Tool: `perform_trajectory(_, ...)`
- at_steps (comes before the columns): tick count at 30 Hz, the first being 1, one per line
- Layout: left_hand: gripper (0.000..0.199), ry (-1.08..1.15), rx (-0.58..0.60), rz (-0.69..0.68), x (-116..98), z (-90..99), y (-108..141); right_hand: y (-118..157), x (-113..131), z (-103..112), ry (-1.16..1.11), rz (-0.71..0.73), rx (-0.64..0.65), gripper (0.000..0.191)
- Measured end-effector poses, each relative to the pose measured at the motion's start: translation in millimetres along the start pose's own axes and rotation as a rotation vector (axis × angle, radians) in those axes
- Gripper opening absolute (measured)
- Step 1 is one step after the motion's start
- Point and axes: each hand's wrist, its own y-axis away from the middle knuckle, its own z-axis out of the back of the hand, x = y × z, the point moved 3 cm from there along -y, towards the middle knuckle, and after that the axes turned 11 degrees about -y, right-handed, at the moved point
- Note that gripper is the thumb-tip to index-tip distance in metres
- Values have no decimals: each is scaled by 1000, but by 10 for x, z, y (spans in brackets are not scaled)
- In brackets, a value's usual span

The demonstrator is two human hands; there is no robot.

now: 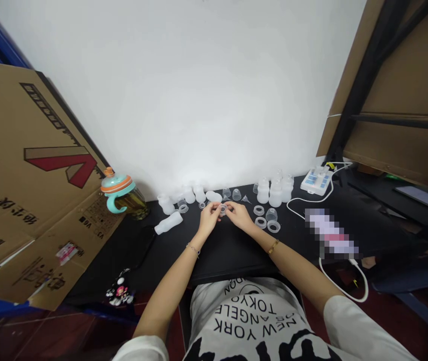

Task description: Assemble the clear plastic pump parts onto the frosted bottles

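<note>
In the head view, the person's left hand [209, 218] and right hand [238, 214] meet over the black table [232, 255], fingertips of both pinched on a small clear ring [223, 208] between them, just above the tabletop. Whether another part sits inside it is too small to tell. Beyond the hands, near the white wall [217, 95], lie clear domes [236, 194]. To the right of the hands, loose rings [260, 222] lie around another dome, and a cluster of white bottles [275, 196] stands behind them. To the left, one bottle [169, 222] lies on its side. Farther left, a jug [124, 193] stands beside a carton [29, 175]; at far right are a power strip [316, 180] and a cable [292, 201].
</note>
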Motion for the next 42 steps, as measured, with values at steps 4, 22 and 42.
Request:
perform_trajectory(4, 39, 9, 5, 4, 17, -1, -8, -8, 1, -3, 27, 6, -5, 21)
perform_trajectory(22, 40, 5, 12, 2, 37, 0, -16, -7, 21, -3, 46, 19, -3, 21)
perform_trajectory(42, 38, -2, 6, -6, 29, -3, -13, -7, 1, 13, -5, -30, -13, 21)
